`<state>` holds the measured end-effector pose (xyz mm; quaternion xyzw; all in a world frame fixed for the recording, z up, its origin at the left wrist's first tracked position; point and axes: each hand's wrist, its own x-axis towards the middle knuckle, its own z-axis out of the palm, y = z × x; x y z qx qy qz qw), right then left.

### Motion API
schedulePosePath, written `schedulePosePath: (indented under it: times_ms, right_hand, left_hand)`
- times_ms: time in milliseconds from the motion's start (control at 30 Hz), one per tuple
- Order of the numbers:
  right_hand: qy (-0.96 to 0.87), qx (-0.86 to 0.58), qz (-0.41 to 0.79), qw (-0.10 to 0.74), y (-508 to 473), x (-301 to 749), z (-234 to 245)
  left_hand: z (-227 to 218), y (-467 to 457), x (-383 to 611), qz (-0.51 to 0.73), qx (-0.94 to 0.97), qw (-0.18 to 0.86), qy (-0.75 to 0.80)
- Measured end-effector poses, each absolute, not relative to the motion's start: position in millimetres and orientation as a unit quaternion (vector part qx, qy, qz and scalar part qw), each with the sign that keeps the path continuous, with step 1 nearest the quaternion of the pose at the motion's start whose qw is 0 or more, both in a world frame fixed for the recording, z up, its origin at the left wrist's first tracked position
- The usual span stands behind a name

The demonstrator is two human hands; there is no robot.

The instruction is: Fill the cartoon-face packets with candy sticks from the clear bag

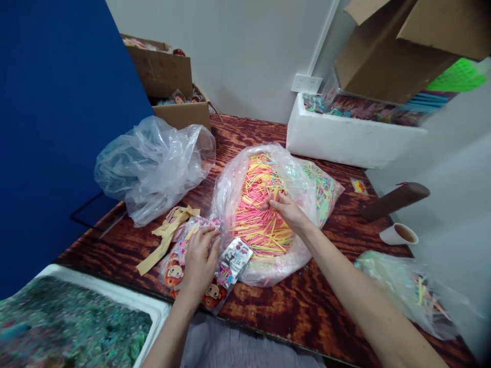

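A clear plastic bag (264,276) stands with its mouth wide, full of thin pink and yellow sticks (257,225). My right hand (286,207) is over the sticks with thumb and fingers pinched together, and a few yellow sticks show at the fingertips. To the left, my left hand (201,253) lies on small printed plastic packets with its fingers bent onto one of them; the fingertips are partly hidden. One printed packet (235,260), silver at its top and with a cartoon face, lies just right of that hand.
Yellow strips (166,240) and a crumpled clear bag (157,163) lie at left. Behind are cardboard boxes (182,115) and a white foam box (345,138). At right stand a brown bottle (395,200), a paper cup (398,234) and a small bag (406,291). A foam tray (161,312) is front left.
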<state>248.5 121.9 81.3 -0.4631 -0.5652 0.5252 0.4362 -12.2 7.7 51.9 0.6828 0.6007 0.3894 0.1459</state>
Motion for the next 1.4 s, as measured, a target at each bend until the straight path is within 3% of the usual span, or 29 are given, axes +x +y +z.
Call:
schedulePosePath:
  times_ms: [200, 433, 767, 967, 1167, 1400]
  right_hand:
    - [-0.55, -0.446, 0.477, 0.521, 82, 248, 88]
    - [-0.573, -0.535, 0.421, 0.455, -5, 219, 30]
    - [-0.552, -0.491, 0.463, 0.49, -24, 214, 10]
    - [-0.575, -0.512, 0.452, 0.451, -20, 221, 8]
    - [-0.573, -0.522, 0.449, 0.444, -20, 224, 2]
    - [-0.584, -0.503, 0.449, 0.452, -20, 222, 12]
  left_hand:
    - [58, 3, 3, 0.386, 0.691, 0.221, 0.57]
    - [58, -15, 34, 0.383, 0.713, 0.244, 0.535]
    - [42, -24, 89, 0.286, 0.858, 0.204, 0.376]
    - [41, -22, 45, 0.336, 0.783, 0.193, 0.487]
    - [20, -27, 19, 0.271, 0.741, 0.096, 0.607]
    - [6, -25, 21, 0.26, 0.71, 0.102, 0.647]
